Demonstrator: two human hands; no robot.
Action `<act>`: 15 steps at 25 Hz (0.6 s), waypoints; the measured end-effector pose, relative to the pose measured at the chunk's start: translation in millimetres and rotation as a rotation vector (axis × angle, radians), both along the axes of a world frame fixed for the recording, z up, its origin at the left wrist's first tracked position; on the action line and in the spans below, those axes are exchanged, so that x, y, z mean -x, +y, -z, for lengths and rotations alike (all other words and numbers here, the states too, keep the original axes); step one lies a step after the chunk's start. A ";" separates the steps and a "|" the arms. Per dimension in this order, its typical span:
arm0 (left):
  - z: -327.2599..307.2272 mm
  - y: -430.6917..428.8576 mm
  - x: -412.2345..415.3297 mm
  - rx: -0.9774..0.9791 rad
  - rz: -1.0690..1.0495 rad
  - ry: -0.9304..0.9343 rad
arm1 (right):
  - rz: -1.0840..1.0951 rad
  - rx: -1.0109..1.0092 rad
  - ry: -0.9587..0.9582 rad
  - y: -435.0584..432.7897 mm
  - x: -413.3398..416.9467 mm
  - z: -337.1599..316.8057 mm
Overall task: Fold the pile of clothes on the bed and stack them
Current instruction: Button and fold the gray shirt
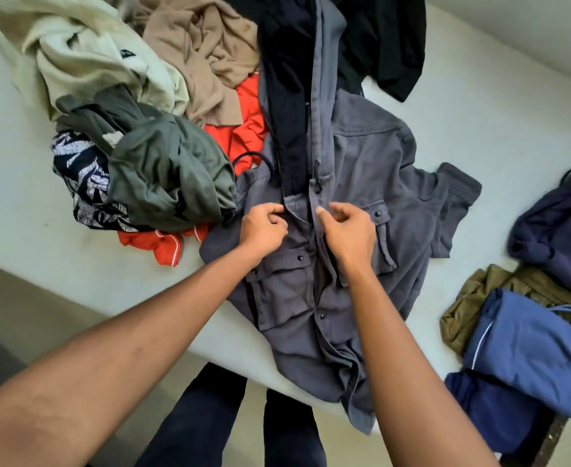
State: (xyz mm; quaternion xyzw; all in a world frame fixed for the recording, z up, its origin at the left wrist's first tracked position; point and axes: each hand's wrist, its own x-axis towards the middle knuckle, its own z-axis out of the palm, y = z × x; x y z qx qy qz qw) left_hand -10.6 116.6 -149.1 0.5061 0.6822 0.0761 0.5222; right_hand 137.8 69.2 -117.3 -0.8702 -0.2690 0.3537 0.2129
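Observation:
A grey button-up shirt (371, 156) with chest pockets lies spread across the white bed (500, 106), its hem hanging over the near edge. My left hand (265, 225) pinches the left side of the shirt's front placket. My right hand (346, 227) pinches the right side of the placket, just beside the left hand. An unfolded pile lies at the left: a cream garment (85, 55), a tan one (206, 52), an olive green one (166, 173), an orange one (243, 126) and a black-and-white patterned one (78, 170).
Folded clothes sit at the right: a light blue piece (530, 352) on a navy piece (489, 406), an olive-brown piece (469, 305) and a dark navy garment (560, 224). A black garment (388, 38) lies at the top. My legs stand below the bed edge.

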 end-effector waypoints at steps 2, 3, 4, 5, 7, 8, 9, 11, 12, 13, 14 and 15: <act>2.8 7.0 -4.8 -0.025 0.047 -0.023 | -0.154 0.004 -0.105 24.4 3.0 8.8; 3.0 10.0 -8.1 -0.045 0.066 -0.029 | -0.220 0.022 -0.145 33.1 5.8 13.9; 2.6 13.6 -12.1 -0.065 0.083 -0.028 | -0.267 0.041 -0.177 39.8 7.4 19.1; 1.4 16.2 -16.1 -0.081 0.100 -0.021 | -0.296 0.054 -0.206 43.9 7.6 22.8; -0.1 20.0 -25.5 -0.109 0.142 -0.008 | -0.294 0.053 -0.247 48.6 -0.1 26.0; 1.0 19.8 -30.0 -0.115 0.171 0.000 | -0.262 0.042 -0.243 47.0 -6.6 25.6; 3.0 19.7 -34.9 -0.119 0.195 0.015 | -0.202 0.020 -0.213 43.7 -14.6 24.3; 5.7 19.9 -45.4 -0.119 0.216 0.058 | -0.008 -0.036 -0.060 32.2 -32.5 28.4; 8.6 20.8 -51.4 -0.125 0.209 0.085 | 0.109 -0.072 0.045 25.1 -41.2 30.1; 11.9 22.0 -57.5 -0.131 0.197 0.121 | 0.198 -0.127 0.135 19.1 -49.6 31.6; 15.0 22.2 -63.3 -0.129 0.183 0.164 | 0.240 -0.176 0.205 12.8 -55.5 34.7; 18.4 23.2 -69.1 -0.129 0.162 0.208 | 0.238 -0.202 0.247 9.5 -58.8 36.9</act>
